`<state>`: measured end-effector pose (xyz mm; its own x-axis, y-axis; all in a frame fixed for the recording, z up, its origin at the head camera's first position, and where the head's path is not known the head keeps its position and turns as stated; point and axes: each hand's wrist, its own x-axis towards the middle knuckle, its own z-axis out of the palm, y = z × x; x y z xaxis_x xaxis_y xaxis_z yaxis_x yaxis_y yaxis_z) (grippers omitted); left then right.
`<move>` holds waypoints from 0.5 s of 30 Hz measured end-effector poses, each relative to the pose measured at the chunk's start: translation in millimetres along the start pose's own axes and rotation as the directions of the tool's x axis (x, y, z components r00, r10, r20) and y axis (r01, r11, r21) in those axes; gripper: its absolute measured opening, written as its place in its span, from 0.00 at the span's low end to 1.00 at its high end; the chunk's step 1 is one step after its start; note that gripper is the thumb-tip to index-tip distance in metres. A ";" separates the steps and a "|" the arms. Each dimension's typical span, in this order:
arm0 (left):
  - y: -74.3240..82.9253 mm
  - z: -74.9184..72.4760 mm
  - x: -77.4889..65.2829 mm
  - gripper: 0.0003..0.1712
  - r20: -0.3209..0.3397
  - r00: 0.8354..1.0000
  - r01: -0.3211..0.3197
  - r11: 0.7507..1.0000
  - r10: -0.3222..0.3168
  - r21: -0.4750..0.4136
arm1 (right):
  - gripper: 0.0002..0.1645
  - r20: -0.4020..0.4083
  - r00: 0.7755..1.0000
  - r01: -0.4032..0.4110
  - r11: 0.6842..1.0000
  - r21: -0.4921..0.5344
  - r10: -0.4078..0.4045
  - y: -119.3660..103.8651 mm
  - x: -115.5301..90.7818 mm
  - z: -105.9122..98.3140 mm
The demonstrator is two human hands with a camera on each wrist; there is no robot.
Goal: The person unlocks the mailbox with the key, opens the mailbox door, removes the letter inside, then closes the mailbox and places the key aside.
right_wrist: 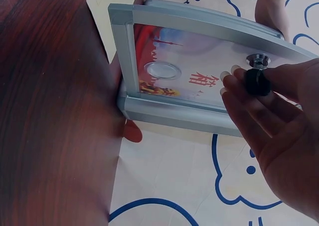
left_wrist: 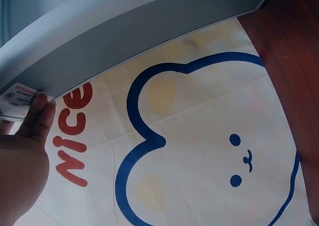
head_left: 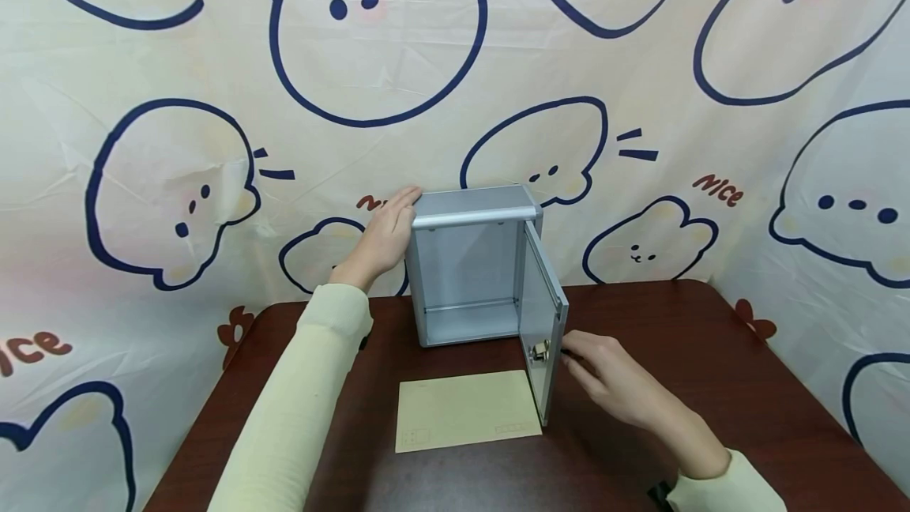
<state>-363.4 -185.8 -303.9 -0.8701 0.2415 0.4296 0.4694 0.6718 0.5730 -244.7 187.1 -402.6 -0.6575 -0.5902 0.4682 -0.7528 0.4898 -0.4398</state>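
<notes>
A grey metal box [head_left: 465, 267] stands upright on the table, its front door [head_left: 543, 322] swung out on the right side. My left hand [head_left: 387, 235] rests against the box's upper left corner with fingers extended. In the left wrist view, those fingertips [left_wrist: 42, 106] lie by a printed label [left_wrist: 20, 99] on the box's side. My right hand [right_wrist: 284, 116] pinches the black head of a key [right_wrist: 257, 82], which sits in the lock [right_wrist: 258, 60] on the door's outer face. From the head view, the lock's inner side [head_left: 540, 351] shows on the door.
A pale yellow envelope [head_left: 465, 413] lies flat in front of the box, its right edge close by the open door. Beneath everything is a dark red-brown wooden table [head_left: 661, 322]. A curtain [head_left: 370, 62] with cartoon outlines hangs behind and at both sides.
</notes>
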 end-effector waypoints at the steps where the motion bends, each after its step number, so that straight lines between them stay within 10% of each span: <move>1: 0.1 0.0 0.0 0.34 0.002 1.000 0.002 1.000 -0.002 -0.001 | 0.19 0.000 1.000 0.002 1.000 0.000 -0.002 0.2 -0.1 0.2; 15: -1.7 0.5 0.5 0.34 0.002 1.000 0.003 1.000 -0.003 0.007 | 0.18 -0.011 1.000 0.009 1.000 -0.015 -0.010 -0.8 0.9 4.8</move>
<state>-364.7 -186.5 -305.0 -0.8720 0.2403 0.4266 0.4653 0.6776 0.5695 -244.5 183.2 -405.6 -0.6506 -0.5877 0.4809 -0.7593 0.4935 -0.4241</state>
